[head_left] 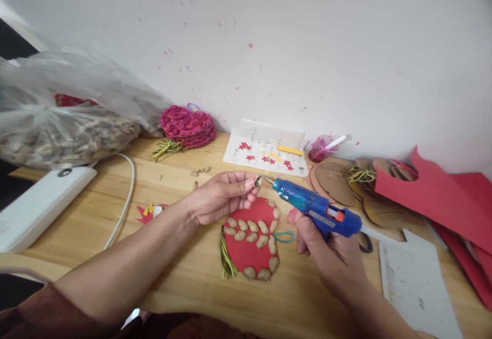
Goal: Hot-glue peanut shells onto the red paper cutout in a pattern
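Note:
My left hand point(226, 195) pinches half a peanut shell point(258, 181), its hollow side toward the glue gun. In my right hand point(332, 257) is a blue glue gun point(315, 205), its metal nozzle touching or very close to the shell. Below both hands lies a red round cutout point(246, 254) on the wooden table. Peanut shells point(251, 237) sit on it in two rows across the middle and along part of its edge. A teal cord loop point(284, 236) sticks out at its right, and a green-yellow tassel point(227, 257) hangs at its left.
At left are a plastic bag of shells point(69, 134) and a white power bank point(46, 208) with a cable. Magenta shell-covered discs point(188, 126), a paper sheet point(246, 159) with red stars and a paint cup point(321, 149) stand by the wall. Red sheets point(442, 195) lie right.

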The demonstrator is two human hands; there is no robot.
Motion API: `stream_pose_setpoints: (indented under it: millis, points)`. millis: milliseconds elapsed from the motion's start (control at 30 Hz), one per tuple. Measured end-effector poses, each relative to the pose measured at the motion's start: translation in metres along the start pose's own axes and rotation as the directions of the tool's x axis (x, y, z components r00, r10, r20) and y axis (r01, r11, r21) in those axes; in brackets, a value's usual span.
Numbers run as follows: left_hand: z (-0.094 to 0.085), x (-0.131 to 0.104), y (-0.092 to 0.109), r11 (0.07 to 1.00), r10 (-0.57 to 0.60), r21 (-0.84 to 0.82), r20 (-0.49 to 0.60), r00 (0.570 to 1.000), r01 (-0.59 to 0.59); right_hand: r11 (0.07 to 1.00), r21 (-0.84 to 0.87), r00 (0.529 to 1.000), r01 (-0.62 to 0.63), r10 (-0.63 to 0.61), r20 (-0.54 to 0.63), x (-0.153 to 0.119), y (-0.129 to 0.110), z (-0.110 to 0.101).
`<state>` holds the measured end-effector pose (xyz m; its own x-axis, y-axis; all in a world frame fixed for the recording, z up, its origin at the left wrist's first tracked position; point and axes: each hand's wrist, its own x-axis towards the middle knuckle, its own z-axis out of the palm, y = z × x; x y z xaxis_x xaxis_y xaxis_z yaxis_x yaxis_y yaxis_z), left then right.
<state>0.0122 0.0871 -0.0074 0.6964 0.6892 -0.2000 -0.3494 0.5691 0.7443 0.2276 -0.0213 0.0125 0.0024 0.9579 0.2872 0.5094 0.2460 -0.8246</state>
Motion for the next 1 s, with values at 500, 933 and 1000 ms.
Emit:
stream_pose_setpoints:
  millis: [500,933,1000]
  points:
    - [0.0007,0.0001,0.0005,1.0,0.013,-0.005,-0.009,1.0,-0.013,1.0,0.004,1.0,-0.006,0.006,0.003,-0.0025,0.0027,-0.0012]
    - [-0.001,0.0004,-0.0001,1.0,0.019,-0.003,-0.014,1.0,-0.02,1.0,-0.025,1.0,-0.011,0.011,0.018,-0.0016,0.0038,-0.0012]
    - [-0.0008,0.0004,0.0003,1.0,0.021,-0.003,-0.02,1.0,-0.021,0.999,-0.032,1.0,-0.014,0.015,0.013,-0.0014,0.0035,-0.0016]
